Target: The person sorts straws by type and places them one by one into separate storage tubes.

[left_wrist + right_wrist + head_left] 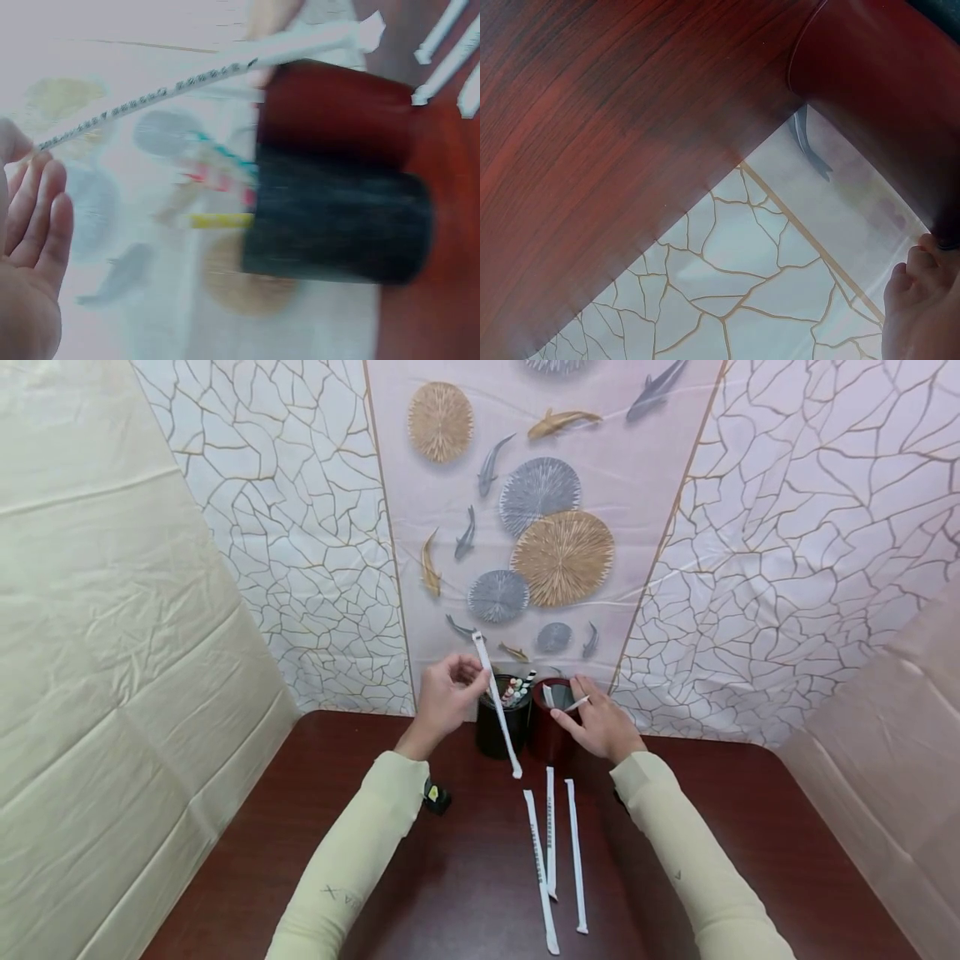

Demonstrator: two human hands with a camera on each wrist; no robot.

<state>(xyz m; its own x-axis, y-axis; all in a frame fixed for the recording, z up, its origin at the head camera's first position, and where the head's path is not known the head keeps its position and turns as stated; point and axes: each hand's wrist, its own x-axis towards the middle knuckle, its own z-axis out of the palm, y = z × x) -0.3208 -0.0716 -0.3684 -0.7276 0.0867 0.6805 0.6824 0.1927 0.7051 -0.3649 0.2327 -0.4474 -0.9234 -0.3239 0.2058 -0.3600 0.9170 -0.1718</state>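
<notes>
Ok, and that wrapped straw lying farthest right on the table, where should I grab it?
Probably pinch the straw around its middle, coming from above, finger and thumb on its two long sides. It's long, thin and flat on the table, with a gap between it and the next straw.

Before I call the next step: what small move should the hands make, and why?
Probably carry the wrapped straw in the left hand over the red cup: similar white ends show there and the right hand touches it, while the black cup holds colored straws.
</notes>
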